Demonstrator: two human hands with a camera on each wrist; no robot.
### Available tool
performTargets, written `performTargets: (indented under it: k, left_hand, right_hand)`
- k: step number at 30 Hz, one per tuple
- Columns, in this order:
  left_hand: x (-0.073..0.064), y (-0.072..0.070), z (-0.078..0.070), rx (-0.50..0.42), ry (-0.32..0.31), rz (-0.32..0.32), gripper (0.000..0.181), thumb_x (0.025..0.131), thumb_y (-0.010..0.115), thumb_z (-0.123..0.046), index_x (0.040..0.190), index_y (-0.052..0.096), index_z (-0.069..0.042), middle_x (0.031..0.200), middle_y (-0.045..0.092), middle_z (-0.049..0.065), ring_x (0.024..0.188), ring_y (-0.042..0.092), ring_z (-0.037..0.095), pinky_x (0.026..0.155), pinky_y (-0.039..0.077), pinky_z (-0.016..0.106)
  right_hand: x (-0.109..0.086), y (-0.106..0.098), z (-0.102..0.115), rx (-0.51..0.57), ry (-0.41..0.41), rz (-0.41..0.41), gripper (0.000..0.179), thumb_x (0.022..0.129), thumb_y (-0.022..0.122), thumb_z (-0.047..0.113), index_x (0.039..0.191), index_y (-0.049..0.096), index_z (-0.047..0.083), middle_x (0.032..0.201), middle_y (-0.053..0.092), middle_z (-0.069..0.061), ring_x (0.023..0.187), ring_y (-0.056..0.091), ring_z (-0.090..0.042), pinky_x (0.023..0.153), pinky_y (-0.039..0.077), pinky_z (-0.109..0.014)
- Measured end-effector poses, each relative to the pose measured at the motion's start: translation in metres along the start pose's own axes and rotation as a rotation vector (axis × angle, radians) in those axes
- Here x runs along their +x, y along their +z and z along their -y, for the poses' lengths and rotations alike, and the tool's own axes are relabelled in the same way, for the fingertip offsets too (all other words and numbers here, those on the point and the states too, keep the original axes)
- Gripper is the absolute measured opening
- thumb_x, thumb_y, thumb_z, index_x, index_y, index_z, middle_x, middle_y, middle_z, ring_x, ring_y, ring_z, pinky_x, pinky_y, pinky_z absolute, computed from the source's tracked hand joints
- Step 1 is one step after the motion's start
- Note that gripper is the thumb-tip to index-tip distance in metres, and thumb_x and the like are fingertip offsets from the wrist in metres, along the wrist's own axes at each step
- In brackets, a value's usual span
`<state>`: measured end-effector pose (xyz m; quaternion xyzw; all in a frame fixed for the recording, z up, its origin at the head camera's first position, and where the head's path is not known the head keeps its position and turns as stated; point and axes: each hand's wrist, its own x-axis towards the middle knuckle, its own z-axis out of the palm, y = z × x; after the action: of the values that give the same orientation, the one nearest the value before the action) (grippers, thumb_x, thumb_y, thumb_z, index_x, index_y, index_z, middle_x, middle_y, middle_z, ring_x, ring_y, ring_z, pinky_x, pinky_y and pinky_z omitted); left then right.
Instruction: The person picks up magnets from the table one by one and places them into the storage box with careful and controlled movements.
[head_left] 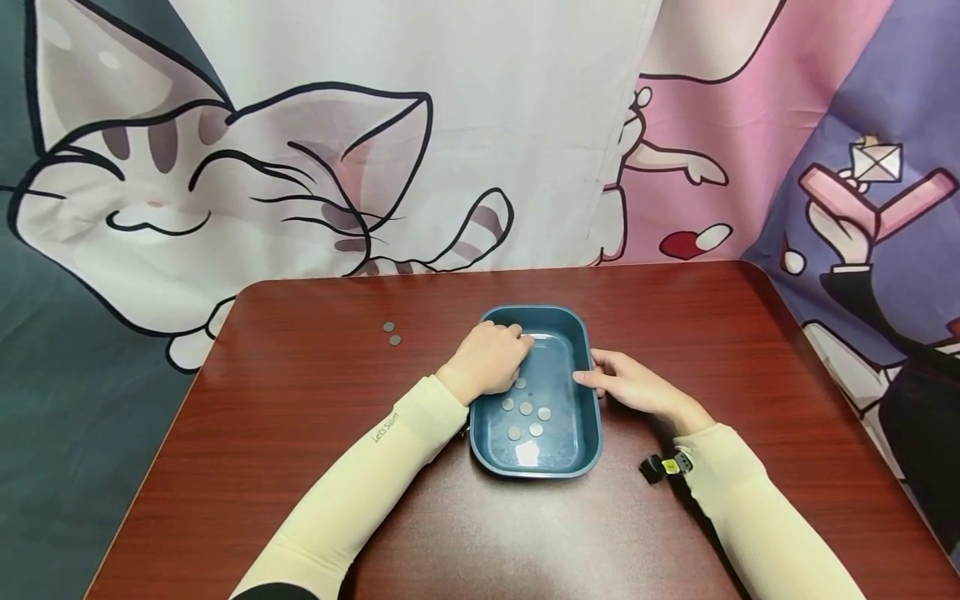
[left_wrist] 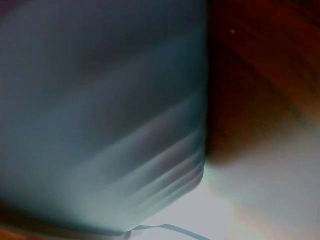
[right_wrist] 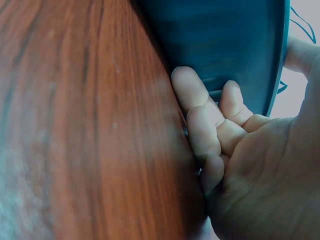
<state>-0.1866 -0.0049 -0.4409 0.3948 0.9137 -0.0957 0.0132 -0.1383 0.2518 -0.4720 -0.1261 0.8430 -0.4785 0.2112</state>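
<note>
Left hand (head_left: 489, 357) seems curled over tray (head_left: 558, 375); right hand (head_left: 637, 386) grips it.

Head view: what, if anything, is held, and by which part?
The right hand holds the blue tray by its right wall. Whether the left hand holds anything cannot be told: its palm side is hidden.

Blurry left wrist view (corner glare)

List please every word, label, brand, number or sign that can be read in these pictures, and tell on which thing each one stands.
"Let's Slim": dark print on the left sleeve, near the wrist.
Yellow-green patch on the small black device beside the right sleeve: too small to read.
Silvery discs inside the blue tray: any markings are too small to read.
</note>
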Motion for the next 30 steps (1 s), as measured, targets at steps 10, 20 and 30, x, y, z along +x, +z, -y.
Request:
performTargets:
  k: [10,20,30]
  left_hand:
    - [-0.002,-0.002,-0.005,0.018,-0.024,0.034,0.047,0.095,0.07,-0.042,0.135,0.063,-0.016,0.122,0.069,0.005,0.108,0.07,0.023,0.094,0.054,0.04]
    - [-0.009,-0.009,-0.009,-0.004,-0.041,0.062,0.05,0.095,0.071,-0.044,0.136,0.063,-0.017,0.123,0.067,0.006,0.11,0.069,0.024,0.095,0.052,0.04]
    - [-0.017,-0.01,-0.01,0.012,-0.045,0.034,0.039,0.099,0.063,-0.04,0.131,0.065,-0.017,0.12,0.066,0.005,0.109,0.067,0.022,0.094,0.05,0.038]
  right_hand:
    - [-0.002,0.0,-0.001,0.0,-0.008,0.0,0.029,0.103,0.062,0.031,0.114,0.061,0.005,0.076,0.054,-0.01,0.073,0.057,-0.019,0.069,0.047,-0.031]
    - [-0.001,0.001,0.0,0.01,-0.009,-0.005,0.028,0.103,0.062,0.032,0.11,0.06,0.006,0.076,0.054,-0.007,0.073,0.057,-0.017,0.07,0.047,-0.03]
    - [-0.002,0.001,0.0,-0.006,-0.015,-0.011,0.028,0.103,0.062,0.033,0.107,0.06,0.006,0.075,0.053,-0.005,0.073,0.056,-0.017,0.069,0.046,-0.03]
